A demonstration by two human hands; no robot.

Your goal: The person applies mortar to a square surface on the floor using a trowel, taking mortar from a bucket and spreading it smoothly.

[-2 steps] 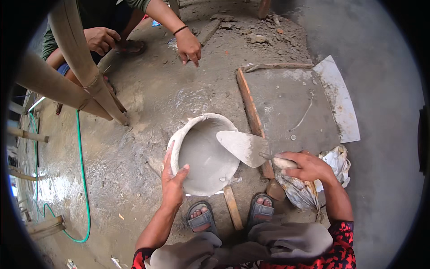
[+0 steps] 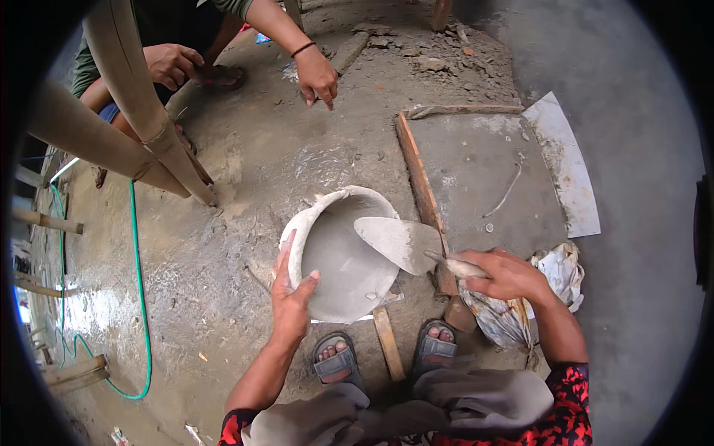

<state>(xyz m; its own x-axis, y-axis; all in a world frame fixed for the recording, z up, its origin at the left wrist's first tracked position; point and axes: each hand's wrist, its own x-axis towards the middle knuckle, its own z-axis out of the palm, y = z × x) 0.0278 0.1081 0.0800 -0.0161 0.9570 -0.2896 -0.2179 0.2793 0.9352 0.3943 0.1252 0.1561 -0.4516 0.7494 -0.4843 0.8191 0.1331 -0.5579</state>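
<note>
A round, cement-crusted bucket tilts on the ground in front of my feet, with its grey-coated inside facing up. My left hand grips its left rim, thumb inside and fingers along the outer wall. In my right hand is the handle of a trowel whose pale, mortar-smeared blade reaches over the bucket's right rim. The blade's tip hangs over the bucket's opening.
Right of the bucket, wooden boards frame wet grey concrete, a white sheet along its far side. A crumpled sack lies under my right hand. Bamboo poles and a green hose are left; another person's hand points down.
The trowel blade has shifted slightly left, further over the bucket's opening. My left hand keeps its hold on the rim.
</note>
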